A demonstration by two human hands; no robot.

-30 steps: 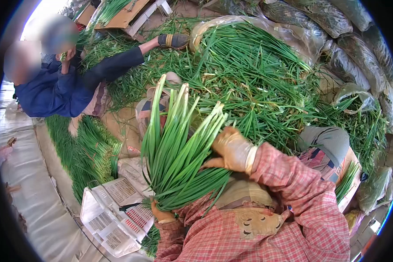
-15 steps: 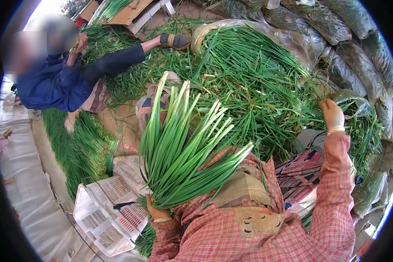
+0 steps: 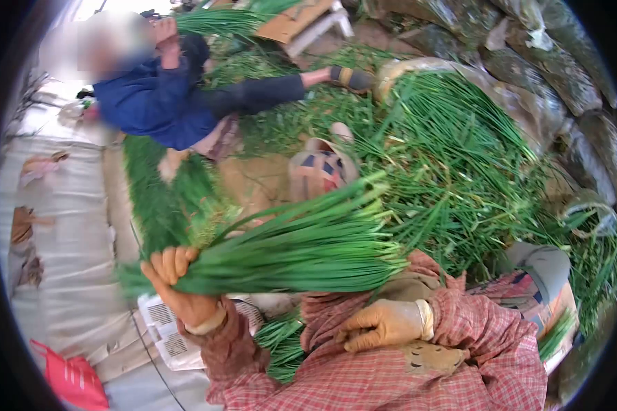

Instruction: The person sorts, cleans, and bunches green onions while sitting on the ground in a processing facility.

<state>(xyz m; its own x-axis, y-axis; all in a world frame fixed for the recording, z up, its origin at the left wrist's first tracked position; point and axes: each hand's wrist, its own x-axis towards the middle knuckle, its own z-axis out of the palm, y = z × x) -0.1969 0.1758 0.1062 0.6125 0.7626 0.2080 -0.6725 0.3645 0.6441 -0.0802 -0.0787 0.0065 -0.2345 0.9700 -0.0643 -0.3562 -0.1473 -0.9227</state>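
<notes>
My left hand (image 3: 178, 281), in a tan glove, is closed around the leafy end of a bunch of garlic chives (image 3: 301, 250). The bunch lies almost level across my front, its pale cut stems pointing right. My right hand (image 3: 384, 325), gloved too, is in front of my lap near the worn apron patch. Its fingers are loosely bent, with a gap at the thumb and nothing visible between them. Beyond the bunch spreads a large heap of loose chives (image 3: 452, 157). More chives (image 3: 281, 346) show below the bunch, beside my sleeve.
A person in blue (image 3: 151, 103) sits at upper left, one leg stretched toward the heap. Tied chives (image 3: 175, 198) lie near them. A white plastic crate (image 3: 168, 335) is partly hidden behind my left arm. Filled plastic bags (image 3: 548, 75) line the upper right; a red bag (image 3: 72, 377) lies lower left.
My left hand has risen and swung the bunch from upright to nearly level. My right hand has come back from the heap's right side to my lap. The view has shifted left.
</notes>
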